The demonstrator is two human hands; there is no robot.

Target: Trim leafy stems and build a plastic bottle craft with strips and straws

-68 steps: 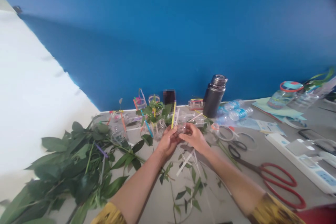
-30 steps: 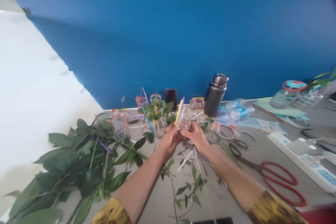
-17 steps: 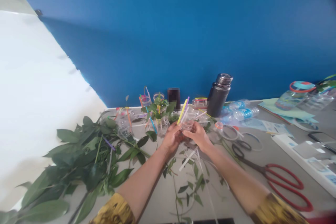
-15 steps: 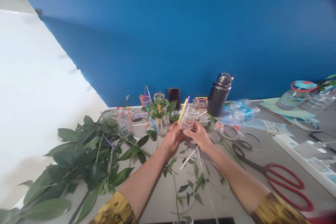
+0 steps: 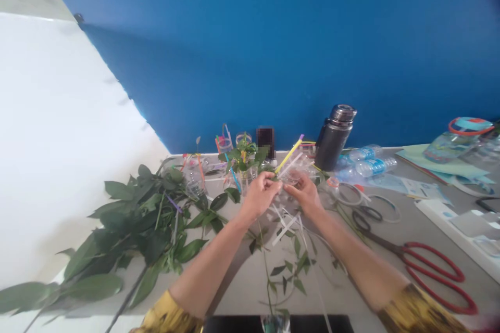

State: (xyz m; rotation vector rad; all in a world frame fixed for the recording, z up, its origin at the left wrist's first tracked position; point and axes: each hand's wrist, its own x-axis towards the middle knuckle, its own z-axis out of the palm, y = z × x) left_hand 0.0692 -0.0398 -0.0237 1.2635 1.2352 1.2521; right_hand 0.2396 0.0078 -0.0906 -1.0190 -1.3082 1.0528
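Observation:
Both hands are raised over the middle of the grey table. My right hand (image 5: 305, 195) grips a small clear plastic cup (image 5: 291, 177) from below and at its right side. A yellow straw (image 5: 289, 156) and thin white strips stick out of the cup, tilted up and to the right. My left hand (image 5: 258, 195) pinches at the cup's left edge, and its fingertips partly hide what they hold. Loose white strips and a leafy sprig (image 5: 287, 270) lie on the table below my hands.
Cut leafy branches (image 5: 148, 218) lie to the left. A clear cup with green cuttings (image 5: 244, 177) stands just beyond my left hand. Behind are a dark steel flask (image 5: 333, 138) and water bottles (image 5: 371, 166). Red-handled scissors (image 5: 429, 270) and a white power strip (image 5: 453, 231) lie right.
The view has shifted, moving the table to the right in the picture. My hands have moved up and to the right with the cup, and the yellow straw now leans further right.

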